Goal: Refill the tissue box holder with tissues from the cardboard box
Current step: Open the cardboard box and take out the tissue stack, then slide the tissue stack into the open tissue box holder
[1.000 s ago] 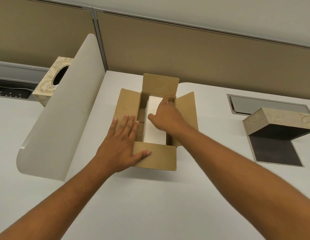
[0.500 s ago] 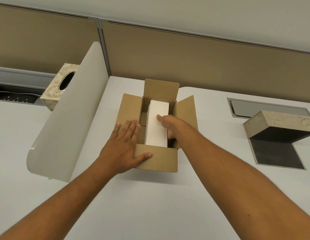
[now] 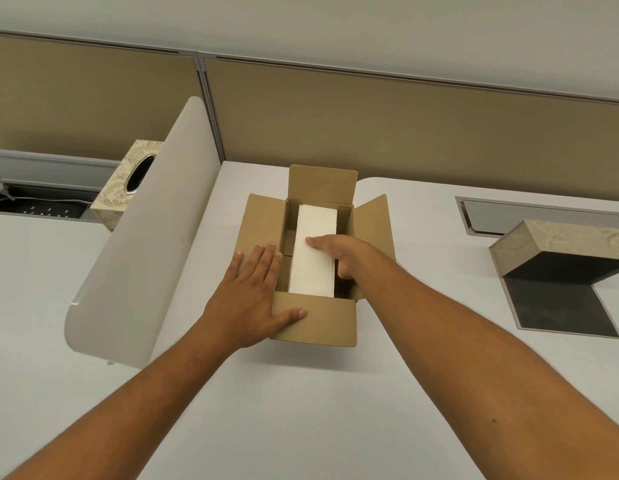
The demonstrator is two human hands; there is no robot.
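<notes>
An open brown cardboard box (image 3: 315, 318) stands on the white desk with its flaps spread. Inside lies a white stack of tissues (image 3: 315, 237). My right hand (image 3: 339, 254) grips the stack, thumb across its top and fingers down its right side inside the box. My left hand (image 3: 252, 292) lies flat on the box's left and front flaps, fingers spread. The tissue box holder (image 3: 560, 249), beige with a floral pattern, is at the right, its cover tilted up over a dark flat base (image 3: 557, 306).
A curved white divider panel (image 3: 145, 251) stands left of the box. Behind it sits a second patterned tissue box (image 3: 128, 181) with an oval opening. A grey cable hatch (image 3: 529, 216) is set in the desk at the back right. Tan partition walls run along the back.
My right hand has slid from the top of the stack to its right side and closed on it. The left hand stays on the flaps. The view has shifted slightly.
</notes>
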